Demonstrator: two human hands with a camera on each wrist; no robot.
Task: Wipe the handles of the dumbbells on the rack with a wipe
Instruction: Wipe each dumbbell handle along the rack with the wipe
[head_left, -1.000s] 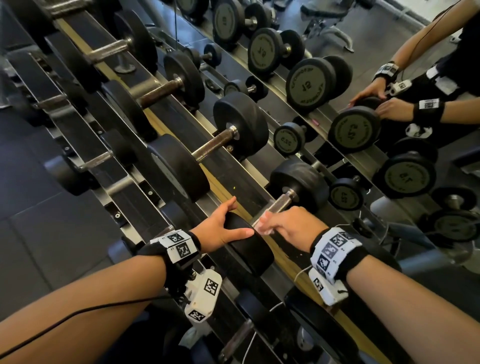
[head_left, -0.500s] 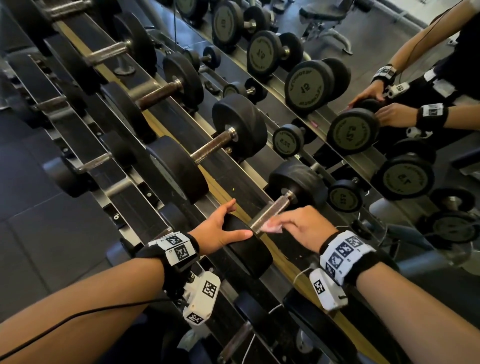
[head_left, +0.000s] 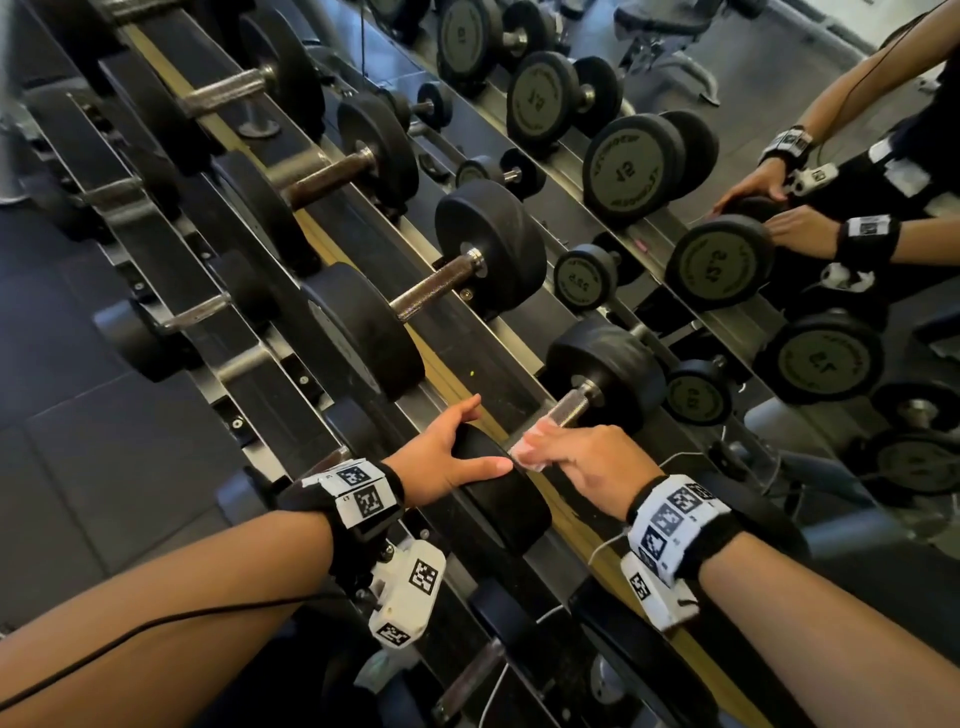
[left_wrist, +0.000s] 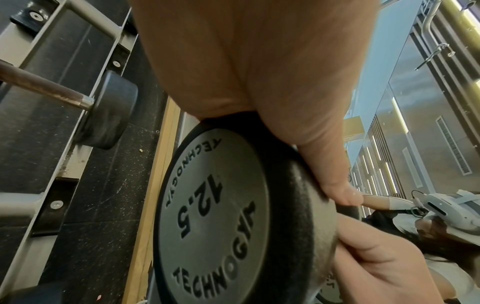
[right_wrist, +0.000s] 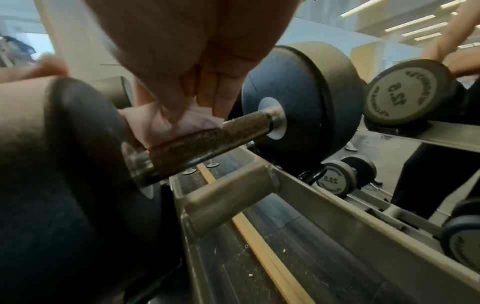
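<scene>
Wipe (head_left: 525, 456) mostly hidden under right hand (head_left: 589, 462); handle (head_left: 570, 408) half-covered.

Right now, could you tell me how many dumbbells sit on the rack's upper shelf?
4 in plain view. The nearest dumbbell is under the wipe; the second dumbbell, third dumbbell and fourth dumbbell line up beyond it. More may be cut off at the top edge.

1. The dumbbell rack (head_left: 244, 358) is a tiered steel frame with black trays. A yellow strip (head_left: 447, 376) runs along its upper tray.
2. Black round-headed dumbbells lie side by side across the upper tier: the 12.5 dumbbell (left_wrist: 213, 216) nearest, then a larger dumbbell (head_left: 441, 286).
3. The lower tier holds a smaller dumbbell (head_left: 189, 312).
</scene>
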